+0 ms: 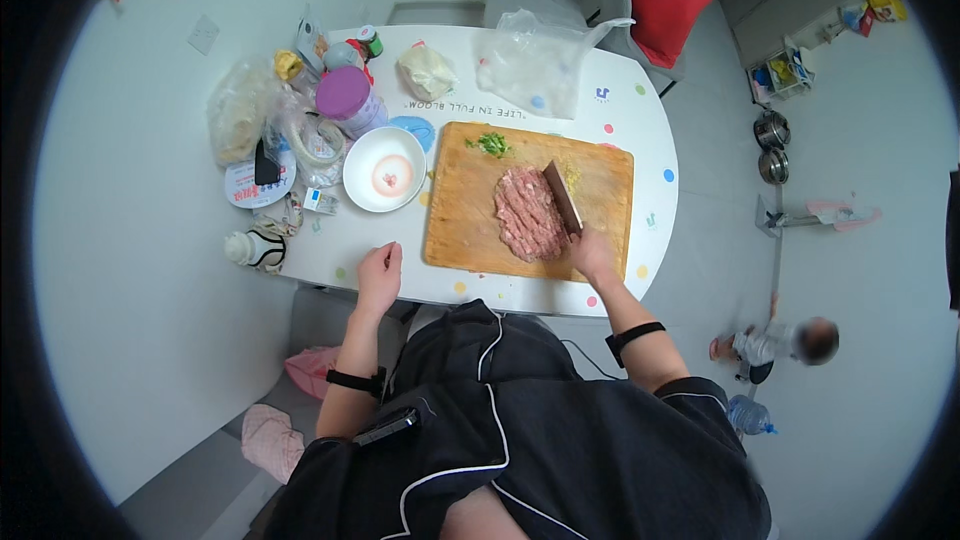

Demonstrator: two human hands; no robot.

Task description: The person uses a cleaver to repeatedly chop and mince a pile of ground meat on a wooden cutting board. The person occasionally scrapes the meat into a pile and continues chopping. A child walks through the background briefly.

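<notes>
My right hand [593, 253] grips a cleaver [562, 197], its handle hidden in my fist. The blade lies along the right edge of a flattened mound of minced meat [528, 214]. Under the meat is a wooden cutting board [461, 202]. Chopped green onion [492, 143] sits near the board's far left, and finely chopped yellowish bits [571, 175] lie just right of the blade. Curled loosely at the table's near edge, my left hand [379, 276] appears to hold nothing. A white bowl [364, 172] with a little pinkish residue stands left of the board.
The white table [652, 165] carries a purple-lidded canister [344, 91], bagged items [244, 109], a tied plastic bag [426, 71] and a clear plastic bag [532, 67]. A red tote bag [666, 4] rests on a grey chair. Another person [772, 343] is off to the right.
</notes>
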